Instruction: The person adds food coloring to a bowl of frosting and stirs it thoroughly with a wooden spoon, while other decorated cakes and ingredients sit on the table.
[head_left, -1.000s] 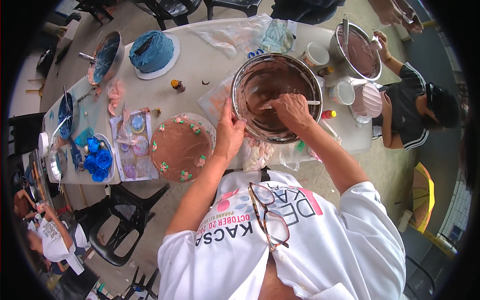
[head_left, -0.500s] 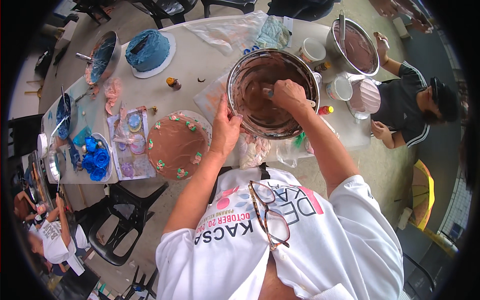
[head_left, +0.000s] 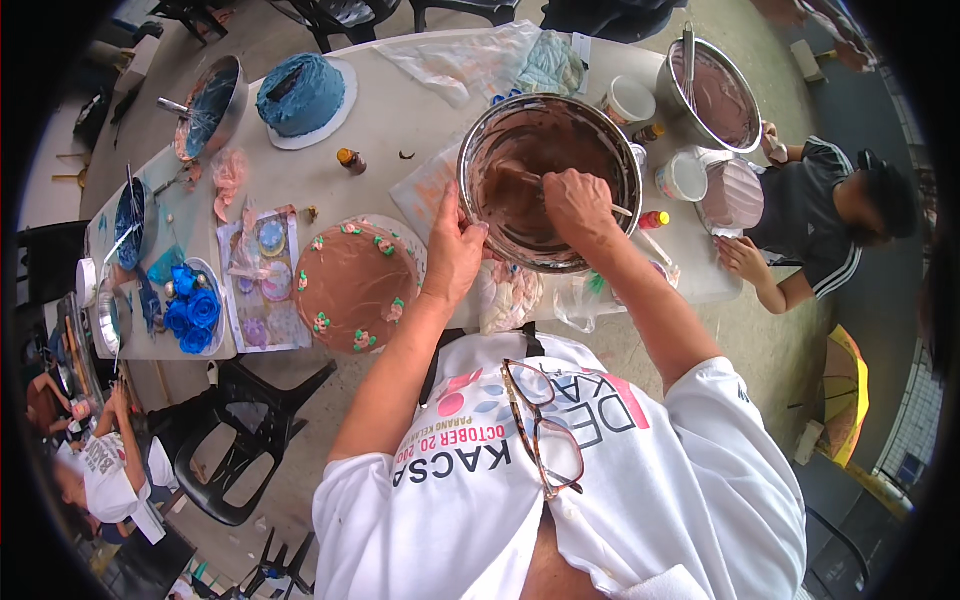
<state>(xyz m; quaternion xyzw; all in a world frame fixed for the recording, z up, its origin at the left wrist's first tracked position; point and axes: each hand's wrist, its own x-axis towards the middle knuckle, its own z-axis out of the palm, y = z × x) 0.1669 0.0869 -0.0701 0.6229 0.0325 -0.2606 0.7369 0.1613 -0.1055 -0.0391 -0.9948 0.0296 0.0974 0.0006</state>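
Observation:
A large metal mixing bowl [head_left: 633,158] tilts over the near part of the table, its inside smeared with brown icing [head_left: 545,125]. My right hand [head_left: 580,208] is closed around a spatula [head_left: 521,175]. The spatula's blade lies in the icing, and the end of its handle pokes out past my hand. Against the bowl's left side rests my left hand [head_left: 455,255], fingers along the outer wall and thumb near the rim, steadying it. Just left of that hand stands a round brown-iced cake [head_left: 352,285] with small pink and green flowers around its top.
A blue-iced cake [head_left: 305,100] sits on a white board farther back, near a small brown bottle [head_left: 351,161]. Blue flowers [head_left: 192,310] lie at the left. At the right are white tubs [head_left: 682,178], a second icing bowl with a whisk [head_left: 688,70], and another person [head_left: 830,210].
My right hand has swept the spatula slightly through the icing, its blade now more smeared over. The co-worker's hands at the right have moved nearer the pale iced cake.

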